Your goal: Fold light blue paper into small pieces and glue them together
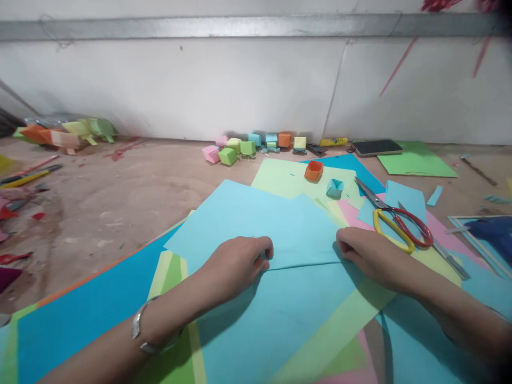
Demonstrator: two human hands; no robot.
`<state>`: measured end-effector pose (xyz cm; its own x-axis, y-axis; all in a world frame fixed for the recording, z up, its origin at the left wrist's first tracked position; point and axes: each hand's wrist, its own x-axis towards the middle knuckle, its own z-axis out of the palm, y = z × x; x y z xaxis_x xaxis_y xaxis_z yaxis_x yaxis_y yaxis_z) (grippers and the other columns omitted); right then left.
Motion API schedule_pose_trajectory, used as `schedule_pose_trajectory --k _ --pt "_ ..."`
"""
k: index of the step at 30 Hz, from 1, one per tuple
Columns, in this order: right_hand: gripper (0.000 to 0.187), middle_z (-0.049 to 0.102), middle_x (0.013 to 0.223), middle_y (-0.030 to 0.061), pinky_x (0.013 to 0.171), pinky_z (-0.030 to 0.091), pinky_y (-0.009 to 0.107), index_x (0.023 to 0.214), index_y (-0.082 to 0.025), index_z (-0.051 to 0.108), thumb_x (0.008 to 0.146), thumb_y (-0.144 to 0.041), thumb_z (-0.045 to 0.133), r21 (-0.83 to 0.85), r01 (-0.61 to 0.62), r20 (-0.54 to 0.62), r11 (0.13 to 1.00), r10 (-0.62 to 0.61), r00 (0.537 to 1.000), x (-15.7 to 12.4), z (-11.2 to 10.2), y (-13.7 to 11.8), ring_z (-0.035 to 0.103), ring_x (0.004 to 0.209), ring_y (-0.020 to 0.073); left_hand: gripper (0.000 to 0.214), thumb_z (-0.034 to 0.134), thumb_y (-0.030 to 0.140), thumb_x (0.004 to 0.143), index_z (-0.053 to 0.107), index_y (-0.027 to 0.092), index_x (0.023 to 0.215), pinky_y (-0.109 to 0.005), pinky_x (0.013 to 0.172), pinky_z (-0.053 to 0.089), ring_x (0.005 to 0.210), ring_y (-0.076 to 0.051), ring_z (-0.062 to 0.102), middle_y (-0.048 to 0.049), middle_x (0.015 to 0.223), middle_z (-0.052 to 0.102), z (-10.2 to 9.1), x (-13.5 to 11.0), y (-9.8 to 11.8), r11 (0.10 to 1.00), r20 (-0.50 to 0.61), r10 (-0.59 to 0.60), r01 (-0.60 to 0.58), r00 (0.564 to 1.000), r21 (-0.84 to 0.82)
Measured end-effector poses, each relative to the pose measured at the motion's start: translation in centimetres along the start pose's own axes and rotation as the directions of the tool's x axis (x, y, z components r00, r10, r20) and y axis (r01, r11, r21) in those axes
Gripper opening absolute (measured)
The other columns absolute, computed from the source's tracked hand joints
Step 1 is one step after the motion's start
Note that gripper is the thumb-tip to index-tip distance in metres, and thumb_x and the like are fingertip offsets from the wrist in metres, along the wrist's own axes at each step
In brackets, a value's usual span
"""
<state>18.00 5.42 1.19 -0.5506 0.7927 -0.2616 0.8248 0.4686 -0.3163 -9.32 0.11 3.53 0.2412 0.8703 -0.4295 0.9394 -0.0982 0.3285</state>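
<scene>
A light blue sheet of paper (244, 213) lies in front of me, with a straight folded edge running between my hands. My left hand (244, 261) is closed at the left end of that edge, fingers curled on the paper. At the right end, my right hand (360, 250) pinches the same edge. Beneath it lies another light blue sheet (272, 320). Scissors (396, 218) with one yellow and one red handle rest just beyond my right hand. An orange paper box (314, 170) and a small blue paper box (335, 188) stand behind the sheet.
Several small folded paper pieces (248, 148) line the wall. A phone (378, 148), a yellow tube (334, 142) and a green sheet (416, 160) lie at the back right. A darker blue sheet (92, 314) spreads at the left. Paper scraps and pens (30, 176) lie far left.
</scene>
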Motion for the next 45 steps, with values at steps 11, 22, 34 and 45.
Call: schedule_pose_trajectory --k 11,22,34,45 --pt "0.018 0.055 0.069 -0.0002 0.056 0.029 0.026 0.064 -0.020 0.044 0.069 -0.006 0.053 0.090 -0.081 0.122 0.993 0.069 0.990 0.3 -1.9 -0.2 0.049 0.067 0.0154 0.012 0.053 0.019 0.087 0.062 0.022 0.095 -0.028 0.061 0.034 0.077 -0.021 0.062 -0.0022 0.086 0.069 0.2 -0.1 0.2 0.994 -0.030 0.012 -0.009 0.999 0.104" --pt "0.015 0.057 0.068 -0.0001 0.059 0.031 0.026 0.065 -0.019 0.049 0.069 -0.007 0.057 0.163 -0.024 0.072 0.986 0.013 0.997 0.3 -2.0 0.0 0.049 0.067 0.0150 0.014 0.051 0.011 0.087 0.063 0.018 0.088 -0.030 0.058 0.040 0.069 -0.020 0.059 -0.0043 0.081 0.062 1.6 0.7 3.1 0.855 -0.078 0.411 -0.355 0.908 0.378" --pt "0.024 0.049 0.050 -0.0076 0.043 0.034 0.018 0.063 -0.017 0.055 0.054 -0.024 0.076 0.912 -0.243 0.252 0.329 0.017 0.968 -0.1 -2.5 0.4 0.043 0.045 0.0049 0.034 0.064 0.023 0.089 0.059 0.011 0.120 -0.047 0.095 0.046 0.113 -0.030 0.061 -0.0126 0.117 0.068 3.6 2.9 5.2 0.684 -0.586 0.725 -0.282 0.361 0.673" --pt "0.052 0.060 0.072 0.0008 0.056 0.043 0.023 0.079 -0.016 0.058 0.076 -0.067 0.063 0.971 -0.033 0.026 0.239 0.032 0.999 -1.6 -3.0 -2.4 0.053 0.060 0.0095 0.035 0.032 0.016 0.093 0.066 0.017 0.087 -0.037 0.077 0.052 0.064 -0.017 0.063 -0.0047 0.071 0.071 -0.4 -0.3 5.3 0.912 -0.528 0.360 -0.410 0.769 0.024"
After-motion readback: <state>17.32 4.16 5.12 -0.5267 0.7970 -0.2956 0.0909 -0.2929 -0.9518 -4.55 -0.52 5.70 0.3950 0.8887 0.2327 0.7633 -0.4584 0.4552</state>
